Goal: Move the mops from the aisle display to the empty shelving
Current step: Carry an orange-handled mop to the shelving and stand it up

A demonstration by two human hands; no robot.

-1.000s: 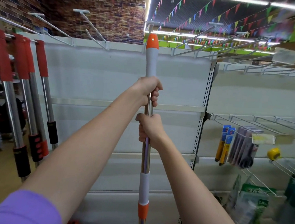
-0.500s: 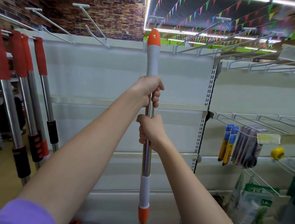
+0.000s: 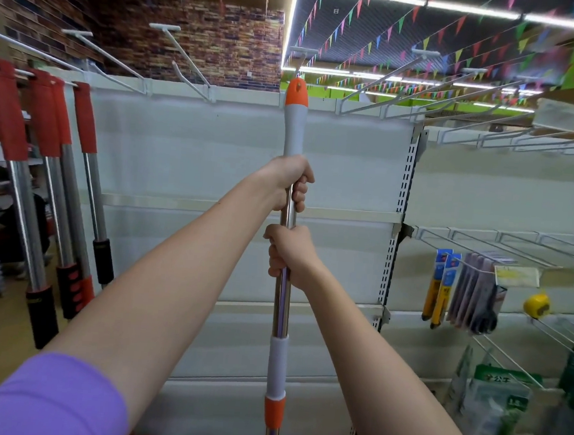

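I hold a mop (image 3: pixel 295 128) upright in front of the white shelving panel (image 3: pixel 187 154). Its pole is steel, with a grey grip and an orange cap at the top. My left hand (image 3: pixel 290 181) grips the pole just under the grey grip. My right hand (image 3: pixel 288 251) grips the steel pole a little lower. The orange cap sits at the level of the shelving's top rail, below a white hook (image 3: pixel 302 52). The mop's head is out of view below. Several red-handled mops (image 3: pixel 43 150) hang on hooks at the left.
White wire hooks (image 3: pixel 175 54) stick out from the top rail. On the right, wire pegs (image 3: pixel 483 239) carry yellow-blue packs (image 3: pixel 439 287), a yellow tape measure (image 3: pixel 536 305) and green bags (image 3: pixel 490 405). Brick wall and bunting are behind.
The mop has come down a little after a small rise half a second ago; its orange cap is level with the top rail again. Both hands keep their grips.
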